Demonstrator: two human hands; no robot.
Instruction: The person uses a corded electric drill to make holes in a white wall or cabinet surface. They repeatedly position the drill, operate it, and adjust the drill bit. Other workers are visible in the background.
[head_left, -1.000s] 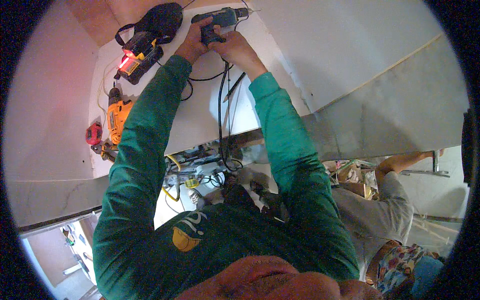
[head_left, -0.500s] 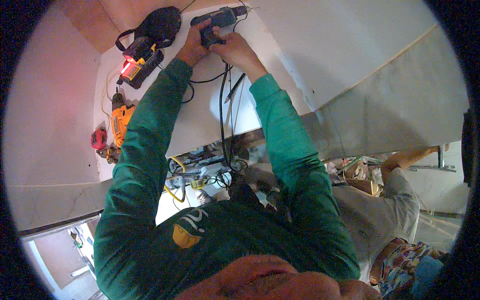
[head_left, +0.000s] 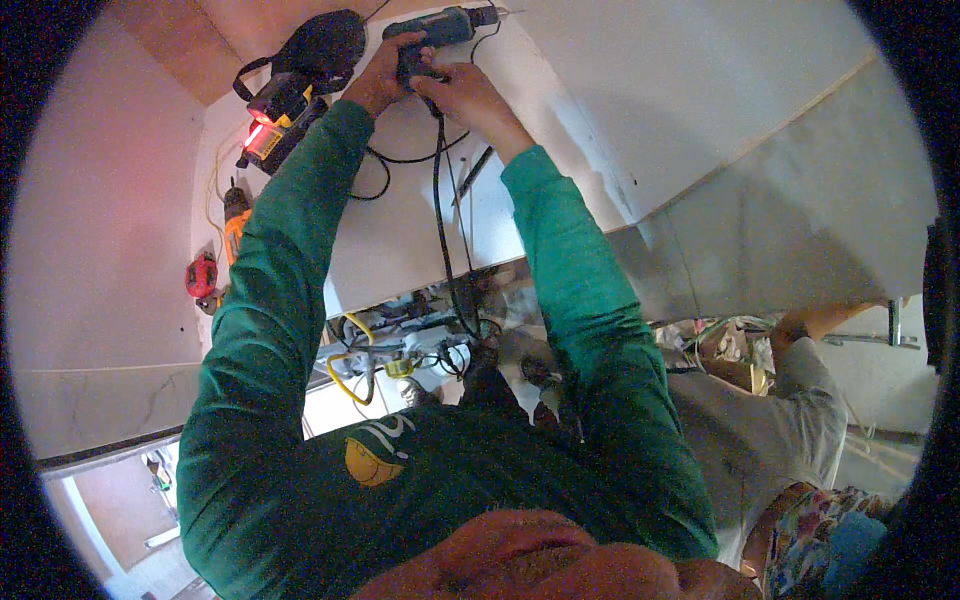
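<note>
Both arms reach to the far edge of a pale surface and hold a dark corded drill (head_left: pixel 440 28). My left hand (head_left: pixel 378 78) is closed around the rear of its body and the top of the handle. The fingers of my right hand (head_left: pixel 468 95) are closed on the lower handle, near where the black cable (head_left: pixel 441 190) leaves it. The drill lies sideways, its chuck and thin bit pointing right. From the handle the cable hangs down between my forearms toward the floor, with a loop beside my left forearm.
Left of my left arm are a black pouch (head_left: pixel 318 52), a yellow-and-black laser level (head_left: pixel 270 138) glowing red, a partly hidden orange drill (head_left: pixel 236 222) and a red tape measure (head_left: pixel 201 276). A dark, pencil-like stick (head_left: pixel 472 177) lies between my arms. A person in grey (head_left: pixel 750 420) is at lower right.
The drill and both hands have shifted slightly left and up. The hanging cable has swung left, and my left sleeve now covers more of the orange drill.
</note>
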